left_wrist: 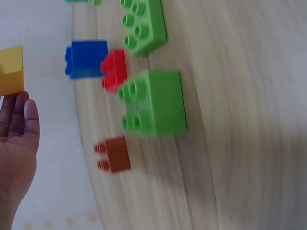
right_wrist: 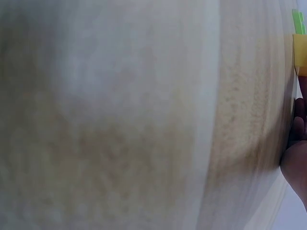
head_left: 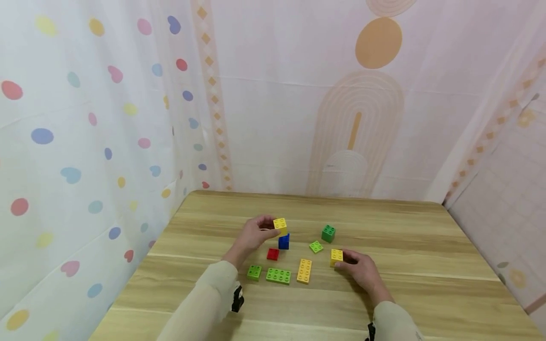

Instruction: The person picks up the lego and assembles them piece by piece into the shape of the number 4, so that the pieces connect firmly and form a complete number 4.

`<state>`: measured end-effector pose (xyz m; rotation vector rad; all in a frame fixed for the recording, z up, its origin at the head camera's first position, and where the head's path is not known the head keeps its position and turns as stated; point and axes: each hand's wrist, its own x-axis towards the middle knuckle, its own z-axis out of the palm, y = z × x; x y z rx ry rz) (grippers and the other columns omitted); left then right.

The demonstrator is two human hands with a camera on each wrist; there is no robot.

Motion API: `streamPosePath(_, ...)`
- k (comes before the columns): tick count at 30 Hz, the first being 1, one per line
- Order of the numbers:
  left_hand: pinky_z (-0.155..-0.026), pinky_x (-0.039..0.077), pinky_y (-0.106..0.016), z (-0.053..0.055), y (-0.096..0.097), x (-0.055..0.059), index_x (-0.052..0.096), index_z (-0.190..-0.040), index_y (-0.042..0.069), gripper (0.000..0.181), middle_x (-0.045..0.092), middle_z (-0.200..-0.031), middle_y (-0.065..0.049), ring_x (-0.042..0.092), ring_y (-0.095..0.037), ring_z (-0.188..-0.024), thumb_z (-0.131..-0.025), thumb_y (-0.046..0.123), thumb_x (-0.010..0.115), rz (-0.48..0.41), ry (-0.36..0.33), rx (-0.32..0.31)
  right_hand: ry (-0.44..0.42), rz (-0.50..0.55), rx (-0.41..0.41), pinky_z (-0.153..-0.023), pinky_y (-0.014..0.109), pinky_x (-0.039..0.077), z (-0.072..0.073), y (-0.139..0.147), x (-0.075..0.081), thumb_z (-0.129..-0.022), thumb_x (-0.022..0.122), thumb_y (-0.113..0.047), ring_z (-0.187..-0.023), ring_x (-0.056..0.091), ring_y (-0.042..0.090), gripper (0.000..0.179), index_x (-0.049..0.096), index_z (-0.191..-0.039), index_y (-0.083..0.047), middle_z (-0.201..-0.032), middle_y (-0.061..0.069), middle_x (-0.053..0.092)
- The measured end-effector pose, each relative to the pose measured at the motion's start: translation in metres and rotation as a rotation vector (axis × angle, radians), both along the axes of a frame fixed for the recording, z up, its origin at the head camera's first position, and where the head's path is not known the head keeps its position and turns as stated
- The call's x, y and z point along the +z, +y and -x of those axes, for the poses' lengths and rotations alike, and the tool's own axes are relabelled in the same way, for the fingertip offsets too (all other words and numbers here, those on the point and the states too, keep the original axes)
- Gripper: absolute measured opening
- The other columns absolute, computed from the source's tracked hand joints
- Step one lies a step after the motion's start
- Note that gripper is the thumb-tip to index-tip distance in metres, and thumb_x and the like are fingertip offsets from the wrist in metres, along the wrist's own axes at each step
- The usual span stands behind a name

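Note:
My left hand (head_left: 252, 237) pinches a yellow toy building brick (head_left: 279, 227) between thumb and fingers. In the head view that brick overlaps the top of a blue brick (head_left: 283, 242); the left wrist view shows it raised, apart from the blue brick (left_wrist: 89, 59). Over to the right, my right hand (head_left: 362, 271) grips a second yellow brick (head_left: 336, 258) by its right side, low at the tabletop. Only part of this brick (right_wrist: 301, 51) enters the right wrist view. A flat red brick (head_left: 273, 254) lies just in front of the blue one.
Nearer me lie a light green square brick (head_left: 254, 272), a long light green brick (head_left: 278, 275) and a long orange-yellow brick (head_left: 304, 271). Farther back are a thin lime brick (head_left: 316, 246) and a dark green brick (head_left: 328, 233). The left wrist view adds a brown brick (left_wrist: 114, 155).

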<state>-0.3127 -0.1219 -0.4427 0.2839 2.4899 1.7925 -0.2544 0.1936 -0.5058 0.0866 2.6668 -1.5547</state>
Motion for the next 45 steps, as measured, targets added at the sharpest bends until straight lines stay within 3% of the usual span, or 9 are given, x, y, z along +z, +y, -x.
streamPosePath(9,-0.086,0.052,-0.035,-0.002,0.035,0.0,0.067,-0.117,0.008,0.031,0.067,-0.106,-0.002,0.061,-0.018,-0.097,-0.089,0.019,0.076,0.049,-0.031,-0.097,0.013,0.003,-0.003,-0.105,0.055,0.037,0.0,0.0,-0.002,-0.087,0.077,-0.028,-0.129,0.048,0.041,0.056,0.061,-0.133,0.0,-0.136,0.02,0.057)
streamPosePath(19,-0.086,0.051,-0.035,-0.003,0.066,-0.012,0.069,-0.115,0.009,0.029,0.067,-0.104,0.001,0.061,-0.016,-0.097,-0.09,0.021,0.076,0.043,0.001,-0.189,0.002,0.016,-0.003,-0.104,0.055,0.038,-0.001,0.0,0.0,-0.087,0.078,-0.029,-0.128,0.05,0.039,0.056,0.062,-0.133,-0.001,-0.135,0.018,0.058)
streamPosePath(36,-0.087,0.051,-0.033,-0.007,0.115,-0.022,0.069,-0.119,0.013,0.032,0.067,-0.101,0.006,0.06,-0.011,-0.094,-0.089,0.021,0.077,0.094,-0.062,-0.236,0.02,0.038,0.01,-0.105,0.055,0.036,-0.003,0.001,0.001,-0.087,0.078,-0.027,-0.13,0.048,0.038,0.052,0.064,-0.131,-0.003,-0.134,0.016,0.06)
streamPosePath(45,-0.089,0.05,-0.034,-0.004,0.126,-0.025,0.07,-0.117,0.013,0.029,0.067,-0.102,0.007,0.06,-0.009,-0.095,-0.09,0.019,0.076,0.162,-0.024,-0.277,0.029,0.051,0.015,-0.106,0.056,0.036,-0.002,0.001,0.002,-0.088,0.078,-0.025,-0.13,0.048,0.039,0.048,0.065,-0.129,-0.003,-0.133,0.016,0.061)
